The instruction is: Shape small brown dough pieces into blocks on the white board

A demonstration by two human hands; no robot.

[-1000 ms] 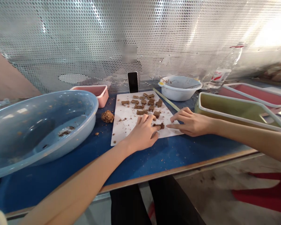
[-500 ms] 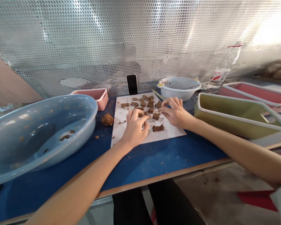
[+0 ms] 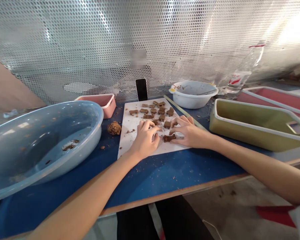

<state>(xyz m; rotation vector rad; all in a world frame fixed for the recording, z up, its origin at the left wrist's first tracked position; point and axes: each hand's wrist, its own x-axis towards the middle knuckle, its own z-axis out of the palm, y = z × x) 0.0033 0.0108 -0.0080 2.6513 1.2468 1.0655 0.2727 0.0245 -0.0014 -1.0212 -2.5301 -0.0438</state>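
Note:
On a white board lie several brown clay-like pieces, some shaped like bones or small blocks. My left hand rests over the board's middle with curved fingers, thumb and index finger apart; crumbs lie beyond its fingertips. To the right, my right hand has its fingers spread. Its thumb is at the right end of a bone-shaped piece, and its index finger is close to a squarish brown piece. Whether either piece is touched, I cannot tell. Further back is a heart-like piece.
A large blue basin stands left, beside a crumbly brown lump and a pink bin. Behind the board are a phone and white bowl. A pale stick, green bin and bottle are right.
My right hand has moved nearer and down, from beside the back pieces to the bone-shaped piece, which now sits tilted. More of the pale stick shows. My left hand has barely moved.

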